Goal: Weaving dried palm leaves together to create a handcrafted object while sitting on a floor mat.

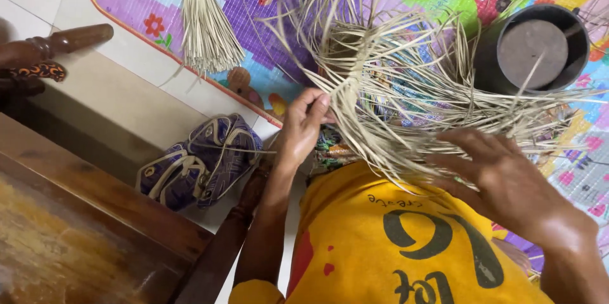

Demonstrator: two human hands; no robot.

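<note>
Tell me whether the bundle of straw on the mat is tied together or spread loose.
Tied at the top. The straw bundle is pinched narrow near the frame's upper edge and fans out wider below on the colourful mat.

Pale dry matt straw strips (406, 82), stiff; glossy colourful foam play mat (266, 19) at 12; polished dark wood furniture (95, 215) at 8.

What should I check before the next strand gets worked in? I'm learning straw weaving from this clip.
1. Left hand pinches strands at the woven straw piece: ok.
2. Right hand lies open, fingers spread on the loose strands: ok.
3. Loose strands fan out untangled: cannot tell.
4. Spare straw bundle lies on the play mat, apart from both hands: ok.
5. Black cylindrical container upright beside the work: ok.
</note>
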